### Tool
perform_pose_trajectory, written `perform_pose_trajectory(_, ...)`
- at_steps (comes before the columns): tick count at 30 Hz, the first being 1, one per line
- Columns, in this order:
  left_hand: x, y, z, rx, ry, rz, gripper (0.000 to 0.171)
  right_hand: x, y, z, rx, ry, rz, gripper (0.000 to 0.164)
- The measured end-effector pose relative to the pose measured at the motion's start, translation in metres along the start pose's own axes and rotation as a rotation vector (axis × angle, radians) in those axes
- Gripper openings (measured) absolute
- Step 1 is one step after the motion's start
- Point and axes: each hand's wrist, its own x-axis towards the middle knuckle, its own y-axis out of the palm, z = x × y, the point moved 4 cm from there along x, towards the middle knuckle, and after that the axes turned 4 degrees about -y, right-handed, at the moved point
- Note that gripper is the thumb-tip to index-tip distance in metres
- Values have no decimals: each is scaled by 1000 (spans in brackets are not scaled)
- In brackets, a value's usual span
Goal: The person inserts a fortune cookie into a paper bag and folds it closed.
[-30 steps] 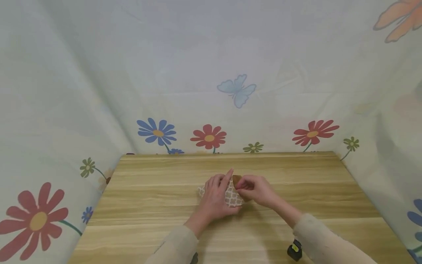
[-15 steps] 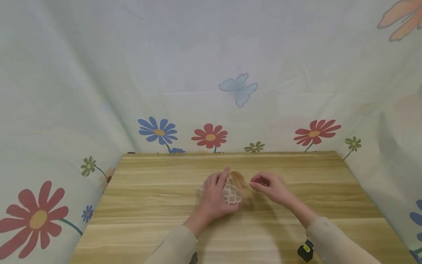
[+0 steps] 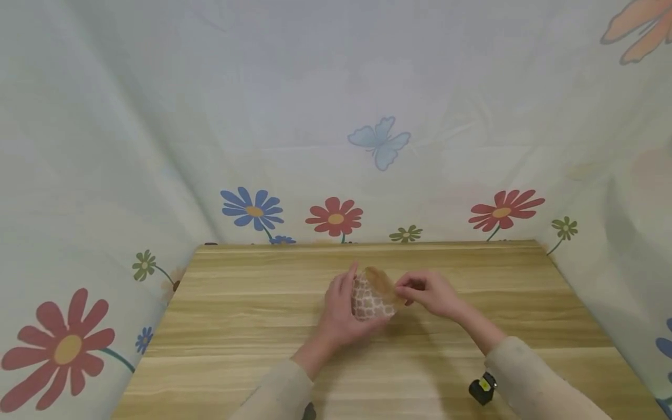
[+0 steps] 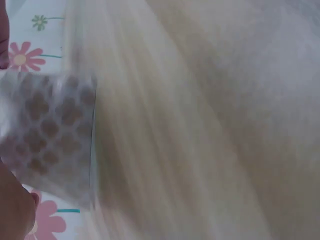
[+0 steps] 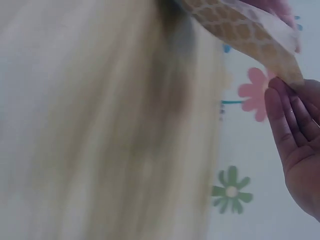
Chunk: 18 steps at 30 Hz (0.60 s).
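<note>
A small brown paper bag (image 3: 370, 300) with a white lattice print is held up over the middle of the table. My left hand (image 3: 336, 318) grips it from the left, thumb below and fingers along its far side. In the left wrist view the printed face of the bag (image 4: 55, 120) stands between the thumb and a fingertip. At the bag's right edge my right hand (image 3: 433, 294) pinches a corner of plain brown paper. The right wrist view has this hand (image 5: 300, 140) with thumb and index finger at the tapering tip of the bag (image 5: 240, 30).
A wood-grain table (image 3: 252, 326) lies under both hands. Near its front, beside the right sleeve, sits a small black object (image 3: 482, 389) with a yellow-green label. Part of a dark item (image 3: 310, 412) shows by the left sleeve. Flower-printed cloth (image 3: 294, 146) surrounds the table.
The right hand has moved to the right, drawing the brown edge of the bag outward. The left hand has turned the bag and opened its grip wider around it.
</note>
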Motion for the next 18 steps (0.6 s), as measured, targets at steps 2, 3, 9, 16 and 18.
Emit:
perform_pose_trajectory(2,1,-4,1,-58,-15,25,110,2,-7,5,-24,-15,10,9)
perform_pose_trajectory(3,2,-6,2,-80,-18,40,103,3,-10,7,-31,-24,20,9)
perform_pose_trajectory(9,11,-15,7,-253,-23,99,61,12,-24,18,-75,-53,54,11)
perform_pose_trajectory(16,17,-21,6,-369,-93,108,39,21,-32,21,-88,-62,43,10)
perform_pose_trajectory(18,17,-21,6,-374,-111,113,38,23,-33,21,-100,-59,42,10)
